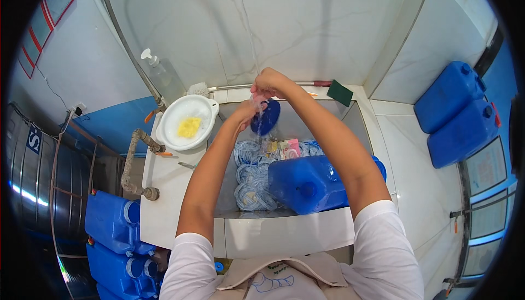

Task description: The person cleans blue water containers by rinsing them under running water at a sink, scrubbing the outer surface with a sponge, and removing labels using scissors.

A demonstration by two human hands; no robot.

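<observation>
Water from a thin stream [245, 17] runs over both my hands above the tiled sink basin [223, 201]. My left hand [246, 112] grips the edge of a round blue plastic lid [268, 117], which is tilted and wet. Just above it, my right hand [268, 83] has its fingers bent in the splashing water, close to the left fingers; whether it holds anything is hidden. Below, a blue plastic water jug [303, 183] lies on its side in the basin. Bundles of pale blue-white cord or strips [254, 195] lie beside it, with a pink printed packet [290, 149] behind.
On the left ledge stand a white plastic basin [164, 111] with a yellow sponge [189, 127] in suds, and a pump bottle [160, 74]. A brush pole [242, 87] and green scouring pad [340, 93] line the back. Blue jugs [461, 132] stand right; more jugs [108, 222] are stacked left.
</observation>
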